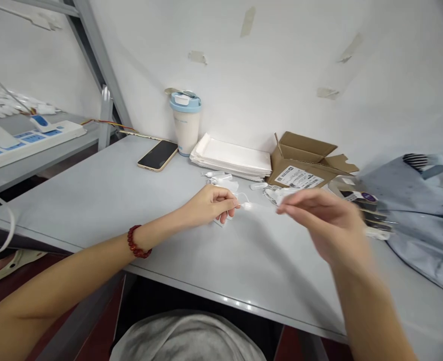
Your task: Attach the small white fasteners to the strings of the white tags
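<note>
My left hand (221, 204), with a red bead bracelet (134, 242) on its wrist, pinches the end of a small white piece on a thin cord (247, 206) above the table. A corner of something white (218, 222) shows beneath its fingers. To the right, my right hand (319, 220) is slightly blurred, its thumb and fingertips pressed together; what they hold, if anything, cannot be made out. A faint translucent streak spans the gap between the white piece and those fingertips. Behind the hands lie several small white pieces with cords (221, 178).
At the back of the grey table (104, 200) stand a phone (158, 155), a lidded cup (186, 123), stacked white envelopes (232, 155) and an open cardboard box (300, 160). Blue-grey fabric (424, 210) lies at right. A power strip (33, 138) rests on the left shelf.
</note>
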{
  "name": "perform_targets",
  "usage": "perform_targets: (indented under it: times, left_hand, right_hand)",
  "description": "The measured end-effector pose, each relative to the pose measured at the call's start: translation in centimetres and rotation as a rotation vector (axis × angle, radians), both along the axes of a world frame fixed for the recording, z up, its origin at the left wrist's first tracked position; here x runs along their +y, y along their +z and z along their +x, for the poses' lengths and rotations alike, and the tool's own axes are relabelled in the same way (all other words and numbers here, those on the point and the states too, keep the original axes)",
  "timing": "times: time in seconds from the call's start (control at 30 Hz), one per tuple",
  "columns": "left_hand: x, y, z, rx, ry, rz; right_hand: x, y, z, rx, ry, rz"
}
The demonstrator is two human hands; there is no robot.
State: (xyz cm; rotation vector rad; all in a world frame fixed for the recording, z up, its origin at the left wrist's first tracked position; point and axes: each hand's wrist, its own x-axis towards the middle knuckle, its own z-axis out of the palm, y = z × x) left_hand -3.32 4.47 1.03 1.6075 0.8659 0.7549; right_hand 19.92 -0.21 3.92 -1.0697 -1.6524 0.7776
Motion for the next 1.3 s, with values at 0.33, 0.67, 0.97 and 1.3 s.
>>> perform_targets:
  times: [0.33, 0.67, 0.97, 1.3]
  left_hand:
    - [-0.2, 0.3, -0.1, 0.112, -0.035, 0.029]
    - [-0.4, 0.5, 0.1, 0.183, -0.009, 0.064]
    - [-0.4, -0.3, 0.1, 0.203, -0.026, 0.081]
    - [-0.6, -0.8, 0.5, 0.205, -0.035, 0.046]
  right_hand:
    - [1.8, -3.6, -0.6, 0.341, 0.044, -0.439]
    - [1.6, -3.6, -1.1, 0.356, 0.112, -0.572]
    - [1.1, -4.5, -2.5, 0.200, 0.156, -0.504]
    - [1.1, -4.7, -2.5, 0.152, 0.116, -0.466]
